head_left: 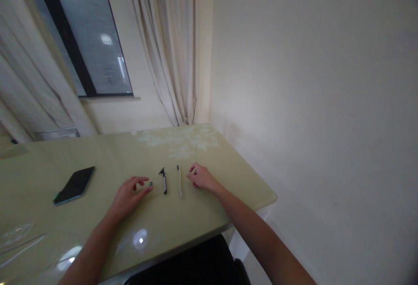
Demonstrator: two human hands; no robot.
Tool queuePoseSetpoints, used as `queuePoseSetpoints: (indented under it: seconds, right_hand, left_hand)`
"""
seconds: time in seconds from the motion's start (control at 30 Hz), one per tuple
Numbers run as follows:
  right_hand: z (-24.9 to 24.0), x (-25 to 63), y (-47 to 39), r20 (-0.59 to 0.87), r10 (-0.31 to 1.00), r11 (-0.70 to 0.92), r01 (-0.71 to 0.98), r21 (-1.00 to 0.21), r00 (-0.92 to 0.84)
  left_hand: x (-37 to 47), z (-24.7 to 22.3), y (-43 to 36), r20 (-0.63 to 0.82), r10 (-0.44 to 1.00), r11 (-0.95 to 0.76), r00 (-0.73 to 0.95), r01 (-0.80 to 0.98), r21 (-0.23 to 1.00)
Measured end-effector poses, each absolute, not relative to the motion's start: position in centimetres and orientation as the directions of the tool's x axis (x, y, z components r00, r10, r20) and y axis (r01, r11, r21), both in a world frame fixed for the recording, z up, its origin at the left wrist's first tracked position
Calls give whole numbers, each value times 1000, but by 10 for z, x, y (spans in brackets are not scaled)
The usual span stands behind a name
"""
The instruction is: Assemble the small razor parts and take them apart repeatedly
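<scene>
1. The left hand (128, 194) is held half open, thumb and forefinger parted; one small dark item (150, 184) is seen at the thumb tip, but whether it is gripped cannot be told.
2. The right hand (201, 177) is loosely curled and partly open, with nothing seen held, toward the right edge of the counter (235, 176).
3. One pale toothbrush (180, 183) and one razor (164, 182) are laid between the hands, heads pointed at the far edge.
4. One dark flat device (75, 184) is placed left of the left hand, well apart from the counter's right corner.
</scene>
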State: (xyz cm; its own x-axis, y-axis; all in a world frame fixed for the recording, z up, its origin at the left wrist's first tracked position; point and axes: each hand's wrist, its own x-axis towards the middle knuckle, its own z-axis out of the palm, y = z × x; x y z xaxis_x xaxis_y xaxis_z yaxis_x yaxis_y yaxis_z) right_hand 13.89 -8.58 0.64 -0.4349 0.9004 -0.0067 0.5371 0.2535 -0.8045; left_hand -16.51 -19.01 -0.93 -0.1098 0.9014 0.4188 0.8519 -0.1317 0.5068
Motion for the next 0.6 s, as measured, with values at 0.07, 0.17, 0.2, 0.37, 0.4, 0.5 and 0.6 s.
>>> queuePoseSetpoints:
  seconds: [0.07,0.17,0.2,0.37,0.4,0.5,0.6]
  right_hand:
    - [4,150,-80,92,932,278,525,-804,-352]
    - [3,163,-73,271,931,361,492,-793,-246]
    - [3,166,-71,305,929,370,482,-794,-209]
    - [7,182,-60,397,918,331,537,-776,7]
    - [6,184,-59,399,917,329,556,-763,6]
    - [3,183,-58,392,919,336,604,-723,-43]
    - [1,177,-62,374,923,341,635,-693,-88]
  left_hand:
    - [-161,-7,-192,404,909,-127,-104,853,506]
    - [-154,-2,-195,377,919,-80,-117,880,468]
    - [-152,-2,-197,374,920,-66,-118,893,444]
    - [-145,-1,-199,299,945,36,-133,950,311]
    - [-144,-1,-200,279,951,52,-136,955,292]
    - [-140,-1,-200,252,961,45,-113,965,260]
    - [-140,-1,-200,264,960,26,-91,971,239]
